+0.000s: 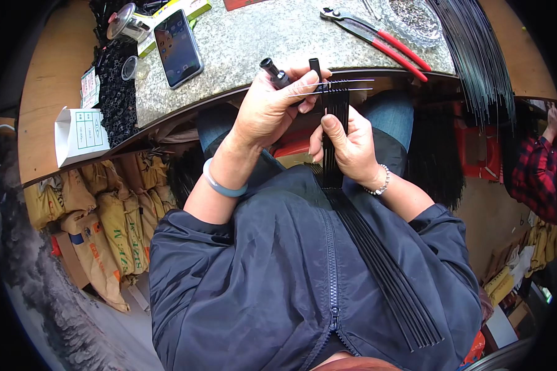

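My left hand (267,106) is closed around a black tubular part (274,72), its thumb lying along thin metal wires (358,81). Another short black tube (315,64) sticks up beside that thumb. The wires run crosswise at the top end of a flat row of slender black rods (384,272). My right hand (353,147) grips this row just below the wires, thumb on top. From there the rods hang down across my lap and dark jacket. The fingers behind the rods are partly hidden.
On the grey tabletop (247,37) lie a phone (178,49), red-handled pliers (377,42) and a glass dish (414,21) of small parts. Long wires (476,55) overhang the right edge. Left are a white box (82,136) and black parts (117,93). A checked sleeve (536,176) shows far right.
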A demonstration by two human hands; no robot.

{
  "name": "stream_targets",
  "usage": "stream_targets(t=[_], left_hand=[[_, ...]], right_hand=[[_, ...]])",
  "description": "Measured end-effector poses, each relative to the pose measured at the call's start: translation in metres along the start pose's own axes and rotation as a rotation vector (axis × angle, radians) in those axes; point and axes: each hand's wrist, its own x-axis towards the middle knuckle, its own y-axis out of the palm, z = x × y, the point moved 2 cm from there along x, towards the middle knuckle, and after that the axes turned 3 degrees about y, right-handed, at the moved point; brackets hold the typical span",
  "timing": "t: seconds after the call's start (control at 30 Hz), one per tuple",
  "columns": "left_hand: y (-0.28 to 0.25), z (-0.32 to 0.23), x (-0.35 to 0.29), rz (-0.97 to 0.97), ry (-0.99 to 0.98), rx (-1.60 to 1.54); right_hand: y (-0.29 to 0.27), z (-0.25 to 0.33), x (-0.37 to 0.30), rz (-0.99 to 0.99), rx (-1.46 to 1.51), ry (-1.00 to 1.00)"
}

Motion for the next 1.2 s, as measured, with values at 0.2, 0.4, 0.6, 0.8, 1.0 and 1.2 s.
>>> stream_targets(t=[0.2, 0.4, 0.6, 0.8, 1.0, 1.2], left_hand=[[0.000, 0.000, -0.007, -0.016, 0.015, 0.074], [-0.005, 0.006, -0.021, -0.007, 0.081, -0.145], [-0.008, 0.006, -0.019, 0.006, 0.085, -0.126], [0.011, 0.002, -0.023, -0.145, 0.154, 0.061], [0.008, 0.002, -0.022, -0.191, 0.215, 0.131], [0.006, 0.006, -0.021, -0.086, 0.156, 0.006]], right_hand=[[0.001, 0.000, -0.002, 0.011, 0.003, 0.021], [0.000, 0.002, -0.001, 0.019, 0.013, 0.041], [0.005, 0.005, -0.001, 0.041, 0.042, 0.048], [0.002, 0.002, -0.001, 0.053, 0.039, 0.030], [0.004, 0.000, -0.002, 0.036, 0.059, 0.026], [0.004, 0.001, -0.001, 0.108, 0.031, 0.030]])
